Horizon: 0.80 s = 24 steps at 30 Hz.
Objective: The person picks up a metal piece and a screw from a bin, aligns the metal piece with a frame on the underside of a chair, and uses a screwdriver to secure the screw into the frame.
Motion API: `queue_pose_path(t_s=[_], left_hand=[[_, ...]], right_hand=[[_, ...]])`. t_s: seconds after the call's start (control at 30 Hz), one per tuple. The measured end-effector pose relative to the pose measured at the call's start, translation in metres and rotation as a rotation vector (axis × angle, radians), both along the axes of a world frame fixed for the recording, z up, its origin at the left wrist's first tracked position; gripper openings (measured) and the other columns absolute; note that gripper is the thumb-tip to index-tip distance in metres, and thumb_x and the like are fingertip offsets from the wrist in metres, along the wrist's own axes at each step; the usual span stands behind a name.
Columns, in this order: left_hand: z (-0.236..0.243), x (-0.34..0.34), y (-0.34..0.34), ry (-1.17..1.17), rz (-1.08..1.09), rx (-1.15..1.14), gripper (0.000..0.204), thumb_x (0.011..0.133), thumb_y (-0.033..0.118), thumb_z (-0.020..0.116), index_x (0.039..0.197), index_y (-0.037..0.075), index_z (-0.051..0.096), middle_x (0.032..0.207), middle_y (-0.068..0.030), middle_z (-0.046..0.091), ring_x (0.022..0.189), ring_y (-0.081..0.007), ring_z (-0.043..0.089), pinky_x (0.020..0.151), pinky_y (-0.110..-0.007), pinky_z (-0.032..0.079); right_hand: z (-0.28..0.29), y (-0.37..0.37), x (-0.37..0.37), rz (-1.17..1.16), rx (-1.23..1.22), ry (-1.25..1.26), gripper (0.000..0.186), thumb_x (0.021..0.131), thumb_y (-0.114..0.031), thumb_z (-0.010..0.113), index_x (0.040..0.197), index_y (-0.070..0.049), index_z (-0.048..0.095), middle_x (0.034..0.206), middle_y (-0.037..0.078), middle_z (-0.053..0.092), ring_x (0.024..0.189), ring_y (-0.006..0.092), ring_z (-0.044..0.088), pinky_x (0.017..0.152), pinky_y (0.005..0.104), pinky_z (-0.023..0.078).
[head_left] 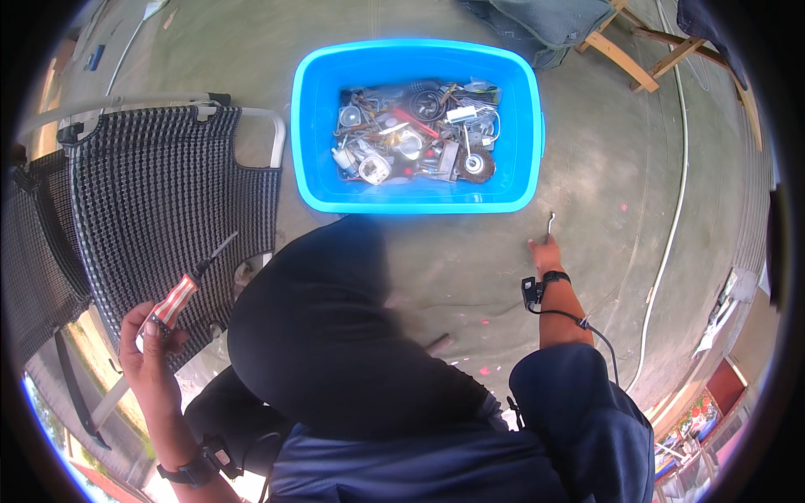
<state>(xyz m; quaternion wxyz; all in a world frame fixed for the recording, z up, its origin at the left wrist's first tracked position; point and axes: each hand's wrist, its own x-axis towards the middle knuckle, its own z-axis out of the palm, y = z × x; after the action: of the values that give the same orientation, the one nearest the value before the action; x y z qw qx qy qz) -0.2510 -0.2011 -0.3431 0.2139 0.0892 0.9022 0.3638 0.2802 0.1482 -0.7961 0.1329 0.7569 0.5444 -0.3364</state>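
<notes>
My left hand (144,345) is closed round the handle of a screwdriver (178,298), striped red and white, whose thin shank points up and away over the dark mesh chair. On the far side of my right knee, my right hand (545,253) reaches down by the floor, closed on a small metal wrench (551,225) with its end sticking out ahead of the fingers. A blue plastic tub (419,207) stands in front of me, beyond the wrench and to its left. Inside it lies a jumble of metal parts (409,142), including a round wire brush (475,165).
A folding chair with black-and-white mesh (159,184) stands close on my left. Wooden chair legs (620,60) and dark cloth are at the far right. A pale cable (677,226) runs along the grey-green floor covering (604,168) on the right.
</notes>
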Motion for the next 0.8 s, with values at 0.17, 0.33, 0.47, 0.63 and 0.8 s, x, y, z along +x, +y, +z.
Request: queue_pose_path(t_s=[0.17,0.33,0.47,0.63,0.8], left_hand=[[0.000,0.009,-0.005,-0.029,0.032,-0.012,0.031,0.100,0.031,0.057,0.119,0.006,0.057,0.099,-0.0036,0.069,0.070,-0.0078,0.063,0.062,-0.020,0.045],[0.006,0.021,-0.009,-0.045,0.072,-0.027,0.031,0.101,0.030,0.056,0.120,0.006,0.057,0.101,-0.0033,0.069,0.071,-0.0077,0.063,0.062,-0.020,0.045],[0.001,0.007,-0.002,-0.059,0.033,-0.005,0.030,0.100,0.030,0.056,0.120,0.007,0.057,0.101,-0.0031,0.069,0.071,-0.0077,0.063,0.063,-0.020,0.046],[0.009,0.023,-0.019,-0.040,0.124,-0.004,0.034,0.098,0.030,0.060,0.117,0.002,0.057,0.097,-0.0068,0.068,0.074,-0.0119,0.065,0.066,-0.024,0.047],[0.020,0.026,-0.045,-0.006,0.180,0.114,0.034,0.097,0.028,0.061,0.117,0.000,0.056,0.095,-0.0077,0.068,0.075,-0.0123,0.064,0.066,-0.024,0.047]], right_hand=[[-0.002,-0.017,-0.016,-0.077,0.100,0.018,0.042,0.080,-0.018,0.074,0.115,-0.003,0.057,0.108,0.018,0.068,0.102,0.0320,0.066,0.089,0.0392,0.051],[-0.024,-0.035,-0.039,0.047,0.023,0.047,0.025,0.079,-0.015,0.073,0.095,-0.006,0.056,0.087,0.012,0.068,0.088,0.0285,0.068,0.080,0.0397,0.053],[-0.106,-0.042,0.000,-0.098,-0.003,0.141,0.021,0.079,-0.012,0.071,0.094,-0.008,0.056,0.085,0.012,0.067,0.085,0.0277,0.068,0.076,0.0389,0.053],[0.000,-0.056,-0.075,-0.318,-0.159,0.416,0.027,0.081,-0.006,0.068,0.104,-0.006,0.055,0.081,0.008,0.064,0.074,0.0204,0.066,0.061,0.0328,0.054],[0.150,-0.030,-0.108,-0.088,-0.423,0.715,0.075,0.083,0.001,0.063,0.149,-0.011,0.030,0.084,0.004,0.061,0.068,0.0123,0.062,0.057,0.0258,0.054]])
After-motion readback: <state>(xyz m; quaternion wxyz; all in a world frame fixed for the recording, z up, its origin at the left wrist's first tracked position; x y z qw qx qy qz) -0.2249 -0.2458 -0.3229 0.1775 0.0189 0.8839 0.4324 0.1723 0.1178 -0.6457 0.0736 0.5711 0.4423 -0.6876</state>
